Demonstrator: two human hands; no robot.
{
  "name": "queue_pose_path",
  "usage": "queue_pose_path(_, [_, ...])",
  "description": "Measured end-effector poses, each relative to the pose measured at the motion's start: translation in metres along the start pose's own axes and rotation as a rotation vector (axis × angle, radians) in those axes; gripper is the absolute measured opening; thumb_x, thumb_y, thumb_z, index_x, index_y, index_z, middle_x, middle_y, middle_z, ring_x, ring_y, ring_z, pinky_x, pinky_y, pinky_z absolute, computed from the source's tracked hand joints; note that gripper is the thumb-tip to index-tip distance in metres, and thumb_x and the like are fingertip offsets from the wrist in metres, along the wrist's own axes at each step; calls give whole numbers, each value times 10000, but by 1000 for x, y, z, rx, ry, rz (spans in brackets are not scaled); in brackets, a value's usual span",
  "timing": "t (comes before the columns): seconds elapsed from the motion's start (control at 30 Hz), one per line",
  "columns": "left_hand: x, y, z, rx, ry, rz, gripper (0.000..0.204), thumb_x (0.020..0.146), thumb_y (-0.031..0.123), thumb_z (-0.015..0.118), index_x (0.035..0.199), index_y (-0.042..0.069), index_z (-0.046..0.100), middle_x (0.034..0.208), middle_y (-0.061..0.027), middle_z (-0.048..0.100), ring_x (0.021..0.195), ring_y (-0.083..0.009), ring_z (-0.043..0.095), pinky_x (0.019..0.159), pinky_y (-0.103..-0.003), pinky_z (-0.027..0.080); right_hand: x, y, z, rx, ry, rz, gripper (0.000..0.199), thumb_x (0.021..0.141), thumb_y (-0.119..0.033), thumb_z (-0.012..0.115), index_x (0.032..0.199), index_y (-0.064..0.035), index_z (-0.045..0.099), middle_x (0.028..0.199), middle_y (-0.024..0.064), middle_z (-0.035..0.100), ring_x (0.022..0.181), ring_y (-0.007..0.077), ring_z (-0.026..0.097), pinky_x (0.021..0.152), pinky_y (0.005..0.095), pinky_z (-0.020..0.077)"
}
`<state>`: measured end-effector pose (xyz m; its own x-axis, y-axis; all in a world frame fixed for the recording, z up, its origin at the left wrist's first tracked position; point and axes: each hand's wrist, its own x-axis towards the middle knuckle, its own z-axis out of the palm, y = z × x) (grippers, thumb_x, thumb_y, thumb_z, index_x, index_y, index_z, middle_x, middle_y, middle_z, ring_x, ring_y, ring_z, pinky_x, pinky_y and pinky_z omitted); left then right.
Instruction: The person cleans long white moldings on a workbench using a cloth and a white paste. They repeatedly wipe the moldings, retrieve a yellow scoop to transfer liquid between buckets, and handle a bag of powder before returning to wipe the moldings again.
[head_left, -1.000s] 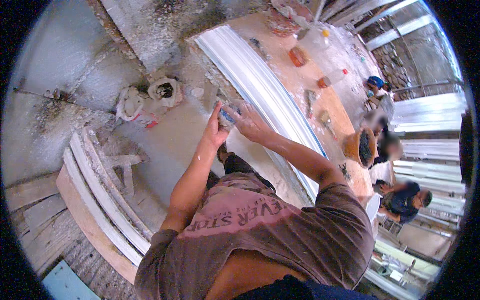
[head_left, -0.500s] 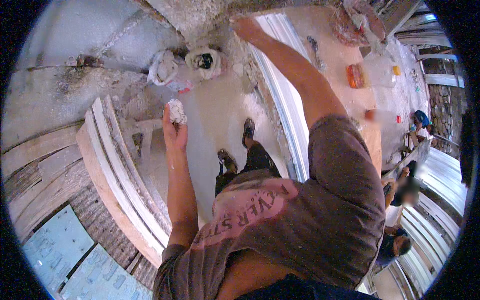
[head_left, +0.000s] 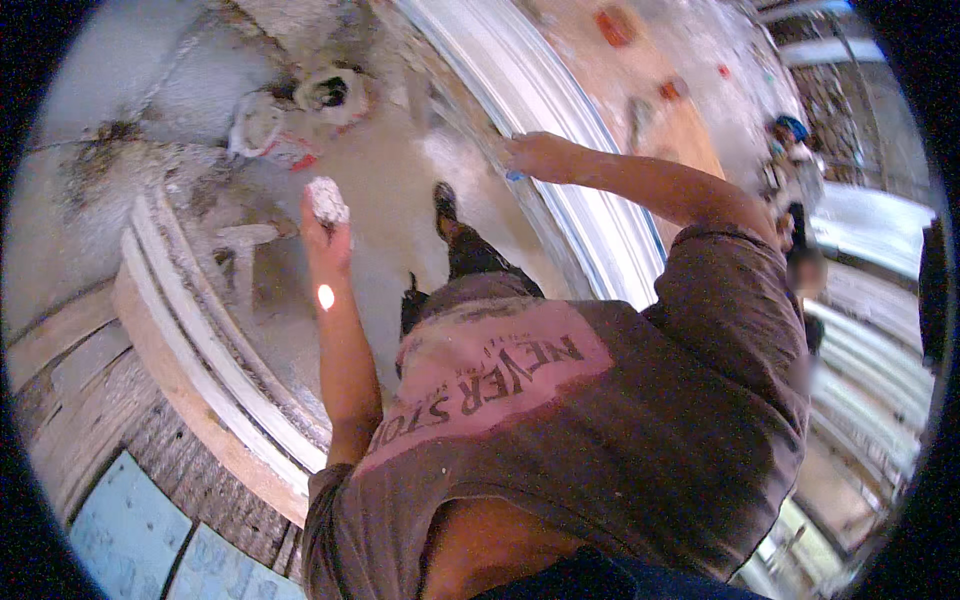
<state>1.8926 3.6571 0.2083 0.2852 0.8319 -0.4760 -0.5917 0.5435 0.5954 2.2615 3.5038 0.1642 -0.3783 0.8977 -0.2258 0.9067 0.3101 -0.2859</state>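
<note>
Closed around a whitish lump (head_left: 329, 203), the left hand (head_left: 325, 243) is left of the frame's centre, the lump jutting above the fingers. Right of it, near the upper middle, the right hand (head_left: 548, 157) bends over the left edge of a long white moulding (head_left: 562, 108); a blue bit (head_left: 515, 175) shows beneath its fingers, though whether they grip it I cannot tell.
</note>
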Motion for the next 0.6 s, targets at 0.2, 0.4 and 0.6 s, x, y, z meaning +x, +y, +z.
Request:
queue_pose_path(0.2, [-38, -75, -85, -76, -119, -162, 293, 891, 229, 604, 1097, 21, 581, 1109, -64, 621, 1004, -176, 594, 906, -288, 472, -206, -168, 41, -98, -295, 155, 206, 812, -170, 516, 959, -31, 560, 1143, 213, 503, 1019, 377, 530, 840, 415, 487])
queue_pose_path(0.4, [-129, -141, -90, -212, -129, -507, 250, 888, 196, 605, 1059, 15, 585, 1054, -75, 633, 964, -185, 606, 872, -311, 492, -404, -293, 144, -102, -109, 286, 209, 781, -154, 538, 984, -113, 560, 1066, 170, 510, 998, 334, 520, 824, 439, 442])
queue_pose_path(0.6, [-186, -197, -94, -277, -427, -854, 190, 861, 155, 631, 990, 20, 594, 953, -80, 644, 856, -187, 628, 768, -317, 533, -495, -372, 173, -50, -283, 632, 274, 776, -170, 557, 1046, -169, 606, 995, 146, 523, 936, 302, 535, 769, 409, 441])
